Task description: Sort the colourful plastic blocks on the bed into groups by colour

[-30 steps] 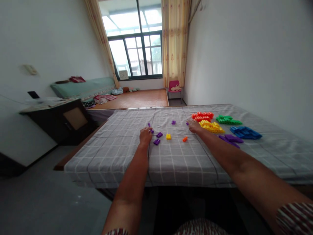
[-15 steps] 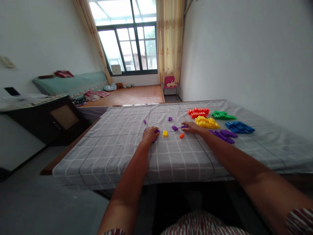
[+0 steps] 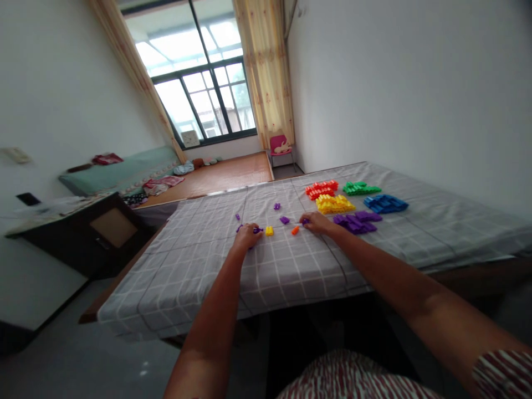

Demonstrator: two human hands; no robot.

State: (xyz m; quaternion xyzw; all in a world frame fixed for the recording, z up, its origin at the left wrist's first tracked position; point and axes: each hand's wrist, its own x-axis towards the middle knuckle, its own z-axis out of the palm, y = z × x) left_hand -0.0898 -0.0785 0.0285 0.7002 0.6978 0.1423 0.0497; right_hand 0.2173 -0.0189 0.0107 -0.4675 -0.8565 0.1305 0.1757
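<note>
My left hand (image 3: 248, 236) is curled over several purple toy blocks (image 3: 258, 230) on the checked cloth, hiding part of them. Fingers of my right hand (image 3: 317, 223) close on a small purple block (image 3: 305, 221). Between the two hands lie a yellow block (image 3: 269, 231), a loose purple piece (image 3: 285, 220) and an orange block (image 3: 295, 230). Farther back are another purple block (image 3: 277, 206) and a small purple one (image 3: 238, 216). Just right of my right hand is a heap of purple blocks (image 3: 361, 223).
Heaps of red (image 3: 322, 190), yellow (image 3: 334, 204), green (image 3: 361, 188) and blue blocks (image 3: 386, 204) lie on the right of the cloth-covered table (image 3: 166, 282). A dark cabinet (image 3: 112, 227) stands at left. A wall rises beyond the table's right side.
The camera view has tilted and shifted. My right hand has drawn slightly nearer with the purple block in its fingers. My left hand stays over the purple blocks.
</note>
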